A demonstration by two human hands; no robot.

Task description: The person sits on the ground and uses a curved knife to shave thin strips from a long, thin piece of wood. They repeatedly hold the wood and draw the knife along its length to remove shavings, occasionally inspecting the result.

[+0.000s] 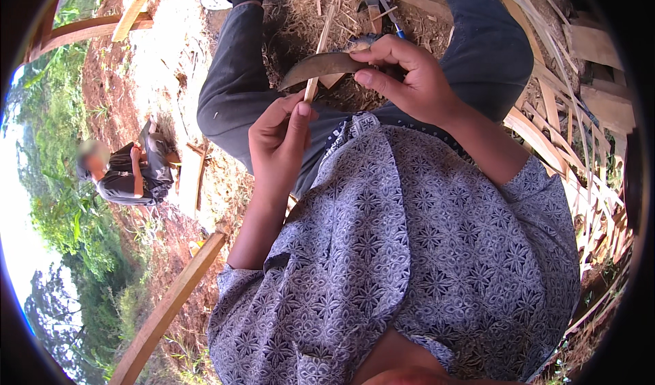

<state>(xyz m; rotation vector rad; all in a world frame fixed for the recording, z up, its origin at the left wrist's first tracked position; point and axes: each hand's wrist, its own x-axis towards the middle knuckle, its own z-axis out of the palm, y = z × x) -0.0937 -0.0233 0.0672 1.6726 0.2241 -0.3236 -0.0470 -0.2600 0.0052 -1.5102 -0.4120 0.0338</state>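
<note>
My left hand (280, 138) pinches a thin, pale wooden stick (324, 38) between thumb and fingers near its lower end. The stick points away from me, over the ground between my legs. In my right hand (409, 78) is a knife with a broad curved blade (317, 69), gripped at its right end; the handle is hidden by the fingers. The blade lies crosswise over the stick, just beyond my left thumb. Whether its edge bites into the wood I cannot tell.
Beyond my hands lie a blue-handled tool (391, 18) and a metal-headed tool (373, 13), among wood shavings. Split wood strips (546, 125) are piled at my right. A wooden beam (170, 306) slants at lower left. Another person (136, 173) sits farther left beside a plank (192, 180).
</note>
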